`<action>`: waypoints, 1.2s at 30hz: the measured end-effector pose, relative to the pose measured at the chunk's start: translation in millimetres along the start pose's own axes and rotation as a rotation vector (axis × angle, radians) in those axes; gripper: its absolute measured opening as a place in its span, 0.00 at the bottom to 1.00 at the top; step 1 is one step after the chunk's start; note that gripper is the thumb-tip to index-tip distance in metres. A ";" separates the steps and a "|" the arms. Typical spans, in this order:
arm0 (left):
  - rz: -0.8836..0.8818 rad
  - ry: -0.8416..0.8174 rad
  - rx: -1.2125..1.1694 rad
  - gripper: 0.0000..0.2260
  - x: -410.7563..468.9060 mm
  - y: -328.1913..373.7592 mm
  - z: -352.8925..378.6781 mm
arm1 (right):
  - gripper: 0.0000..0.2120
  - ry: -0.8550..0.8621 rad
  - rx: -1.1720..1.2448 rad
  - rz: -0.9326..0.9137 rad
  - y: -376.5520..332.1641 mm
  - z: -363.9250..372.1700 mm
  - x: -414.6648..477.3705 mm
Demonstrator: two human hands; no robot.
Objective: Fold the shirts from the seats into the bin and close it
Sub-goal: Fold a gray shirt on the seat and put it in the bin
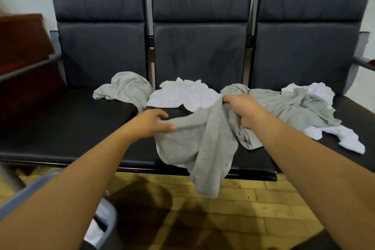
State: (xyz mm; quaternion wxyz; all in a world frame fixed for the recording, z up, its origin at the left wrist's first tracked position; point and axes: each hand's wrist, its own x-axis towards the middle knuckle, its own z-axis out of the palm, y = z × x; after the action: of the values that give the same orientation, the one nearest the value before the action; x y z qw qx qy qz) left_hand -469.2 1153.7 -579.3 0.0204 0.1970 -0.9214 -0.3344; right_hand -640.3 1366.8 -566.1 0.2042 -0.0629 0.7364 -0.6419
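A grey shirt (194, 144) hangs over the front edge of the middle black seat (255, 160). My left hand (150, 123) pinches its left edge, and my right hand (243, 109) grips a bunch of its cloth higher up. Another grey shirt (123, 89) lies crumpled at the back of the left seat. A white shirt (182, 95) lies flat behind my hands. On the right seat a grey shirt (300, 107) and a white shirt (312, 91) lie tangled together. The grey bin (105, 227) stands at the lower left, partly hidden by my left arm, with white cloth inside.
Three joined black seats (200, 16) stand against a pale wall, with metal armrests at both ends. A dark red wooden piece of furniture (22, 46) stands at the left. The floor (233, 209) in front is yellow wood.
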 end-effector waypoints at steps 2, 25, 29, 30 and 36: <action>-0.007 -0.112 0.136 0.17 -1.4 -9.0 -2.9 | 0.16 0.014 -0.035 -0.005 2.1 -10.4 9.4; -0.398 0.087 -0.970 0.14 6.6 -20.1 25.5 | 0.24 -0.416 -1.299 0.210 46.2 -4.8 -9.7; -0.370 0.036 -1.053 0.17 7.1 -24.9 22.8 | 0.23 -0.322 -1.096 0.254 75.0 -2.0 -6.2; -0.354 0.027 -1.072 0.17 6.2 -23.9 21.8 | 0.21 -0.289 -1.028 0.235 78.5 -1.7 -3.9; -0.259 0.065 -1.041 0.10 5.5 -29.0 16.6 | 0.08 -0.007 -0.907 -0.088 56.7 -4.2 2.8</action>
State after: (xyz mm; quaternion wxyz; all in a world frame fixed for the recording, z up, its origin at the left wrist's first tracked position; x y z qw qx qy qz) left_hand -467.0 1141.4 -610.8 0.1027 0.2830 -0.6010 -0.7404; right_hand -634.8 1379.2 -621.4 0.1308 -0.1794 0.9391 -0.2622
